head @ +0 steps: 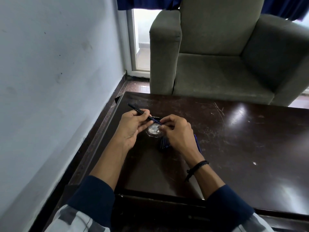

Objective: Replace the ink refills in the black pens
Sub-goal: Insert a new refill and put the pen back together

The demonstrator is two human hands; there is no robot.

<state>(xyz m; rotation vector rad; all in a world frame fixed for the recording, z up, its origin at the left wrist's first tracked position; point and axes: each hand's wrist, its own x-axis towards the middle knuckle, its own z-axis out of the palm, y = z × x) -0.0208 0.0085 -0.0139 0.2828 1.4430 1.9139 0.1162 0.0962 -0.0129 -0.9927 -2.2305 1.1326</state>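
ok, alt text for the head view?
Seen from above, a person's left hand holds a black pen barrel while the right hand pinches a blue refill at its end, over a scratched dark table. A grey armchair stands behind it.

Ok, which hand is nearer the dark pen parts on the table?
Right. The right hand, pinching the refill, is beside the dark pen parts; the left hand, holding the black pen, is further left.
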